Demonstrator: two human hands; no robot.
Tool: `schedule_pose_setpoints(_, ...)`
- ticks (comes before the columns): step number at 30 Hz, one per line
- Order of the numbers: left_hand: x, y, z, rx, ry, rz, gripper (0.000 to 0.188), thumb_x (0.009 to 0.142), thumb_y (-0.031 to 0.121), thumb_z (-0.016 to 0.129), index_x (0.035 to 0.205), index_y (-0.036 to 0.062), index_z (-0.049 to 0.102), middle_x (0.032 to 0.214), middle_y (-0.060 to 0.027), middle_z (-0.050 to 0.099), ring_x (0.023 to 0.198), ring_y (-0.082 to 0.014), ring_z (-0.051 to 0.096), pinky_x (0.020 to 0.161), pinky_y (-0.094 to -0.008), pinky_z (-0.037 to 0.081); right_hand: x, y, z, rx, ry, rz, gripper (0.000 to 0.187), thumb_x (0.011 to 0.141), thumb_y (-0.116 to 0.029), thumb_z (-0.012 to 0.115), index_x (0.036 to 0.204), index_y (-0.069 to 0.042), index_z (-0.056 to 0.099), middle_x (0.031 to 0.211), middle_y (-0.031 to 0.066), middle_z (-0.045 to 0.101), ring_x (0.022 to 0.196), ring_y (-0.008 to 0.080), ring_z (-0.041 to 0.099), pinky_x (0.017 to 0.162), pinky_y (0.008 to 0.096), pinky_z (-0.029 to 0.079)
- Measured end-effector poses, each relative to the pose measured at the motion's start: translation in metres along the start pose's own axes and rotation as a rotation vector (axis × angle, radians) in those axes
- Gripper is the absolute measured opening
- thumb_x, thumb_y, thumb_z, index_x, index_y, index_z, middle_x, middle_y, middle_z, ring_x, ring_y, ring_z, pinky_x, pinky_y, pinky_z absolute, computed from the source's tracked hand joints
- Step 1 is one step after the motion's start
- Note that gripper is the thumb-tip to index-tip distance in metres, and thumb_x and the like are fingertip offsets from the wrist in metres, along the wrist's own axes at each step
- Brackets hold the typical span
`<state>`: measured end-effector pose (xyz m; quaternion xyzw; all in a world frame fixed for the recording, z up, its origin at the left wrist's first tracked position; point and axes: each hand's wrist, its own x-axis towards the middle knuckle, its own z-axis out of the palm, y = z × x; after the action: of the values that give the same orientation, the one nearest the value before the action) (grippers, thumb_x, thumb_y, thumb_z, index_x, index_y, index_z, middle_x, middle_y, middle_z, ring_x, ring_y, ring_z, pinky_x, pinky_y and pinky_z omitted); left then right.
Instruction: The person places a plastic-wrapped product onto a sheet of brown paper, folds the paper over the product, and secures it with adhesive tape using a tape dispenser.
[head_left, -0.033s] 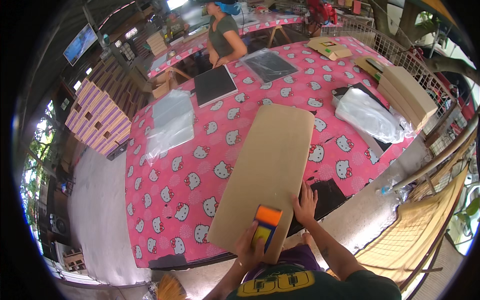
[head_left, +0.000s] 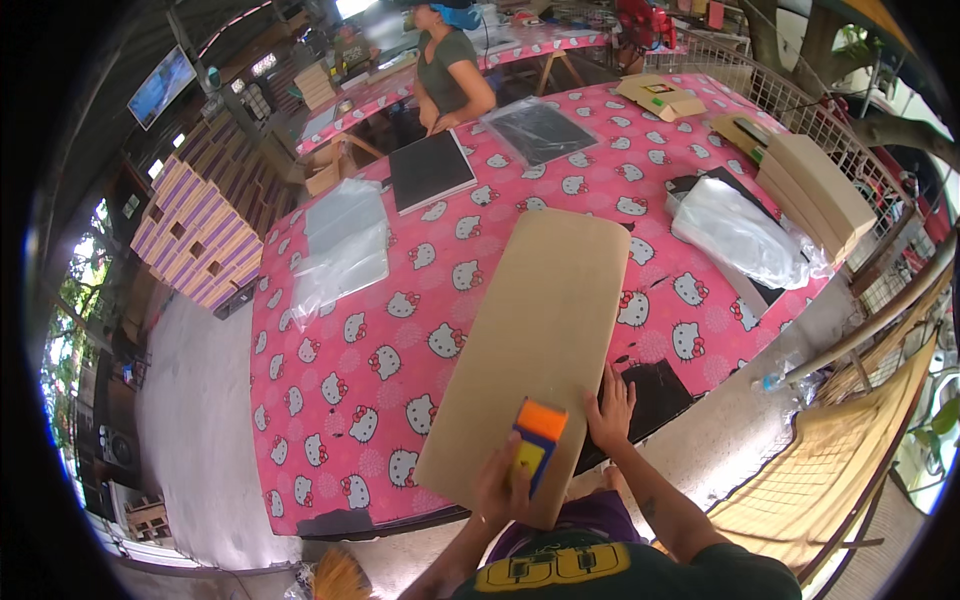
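Note:
A long brown cardboard box [head_left: 545, 310] with rounded corners lies slantwise on the pink patterned table [head_left: 330, 420], its near end close to my body. My left hand [head_left: 498, 488] is closed around a small orange, blue and yellow block [head_left: 538, 440] held over the box's near part. Whether the block touches the cardboard I cannot tell. Against the right edge of the box rests my right hand [head_left: 611, 412], fingers stretched out and holding nothing. Beside that hand a black patch [head_left: 657, 395] shows at the table's edge.
Clear plastic sleeves [head_left: 345, 240] and black flat sheets [head_left: 430, 172] lie on the far side. To the right are bunched plastic [head_left: 740, 232] and stacked cardboard [head_left: 815, 190]. A person [head_left: 455, 75] stands across the table. Striped boxes [head_left: 200, 235] are piled at left.
My left hand and the orange, blue and yellow block have shifted slightly away from me along the box. My right hand and the box stay in place.

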<state>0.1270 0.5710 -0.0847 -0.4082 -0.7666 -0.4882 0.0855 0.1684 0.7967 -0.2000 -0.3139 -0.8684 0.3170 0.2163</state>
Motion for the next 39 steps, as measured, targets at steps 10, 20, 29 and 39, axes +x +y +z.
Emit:
schedule_pose_setpoints(10,0.154,-0.079,0.137,-0.220,0.186,0.156,0.045,0.097,0.017,0.043,0.137,-0.0054,0.045,0.132,-0.0264,0.055,0.118,-0.0389,0.057,0.097,-0.0420,0.047,0.003,-0.003,-0.005,-0.012,0.012,0.003,0.070,0.094,-0.049,0.042,0.148,-0.006,0.030,0.144,0.0182,0.042,0.138,0.0314,0.035,0.116,0.0541,0.011)
schedule_pose_setpoints(20,0.276,-0.076,0.199,-0.187,0.073,-0.106,0.045,0.097,0.016,0.046,0.140,0.0026,0.043,0.126,-0.0222,0.059,0.110,-0.0395,0.060,0.093,-0.0419,0.049,0.001,-0.002,-0.003,-0.014,0.012,-0.023,0.071,0.092,-0.047,0.044,0.148,-0.006,0.031,0.143,0.0189,0.042,0.137,0.0326,0.036,0.115,0.0558,0.013)
schedule_pose_setpoints(29,0.119,-0.067,0.114,-0.258,0.060,0.025,0.050,0.098,0.019,0.045,0.141,-0.0053,0.034,0.139,-0.0266,0.042,0.129,-0.0396,0.043,0.106,-0.0470,0.035,-0.001,0.001,0.001,-0.006,0.037,-0.049,0.067,0.095,-0.046,0.041,0.148,-0.008,0.031,0.143,0.0189,0.043,0.137,0.0327,0.036,0.115,0.0561,0.013)
schedule_pose_setpoints(39,-0.049,-0.033,0.010,-0.183,0.204,0.065,0.047,0.097,0.016,0.048,0.137,-0.0059,0.038,0.115,-0.0248,0.057,0.101,-0.0357,0.060,0.090,-0.0425,0.048,-0.004,0.001,0.007,0.029,0.041,-0.050,0.065,0.095,-0.041,0.044,0.149,-0.007,0.030,0.144,0.0185,0.042,0.138,0.0321,0.035,0.115,0.0565,0.011)
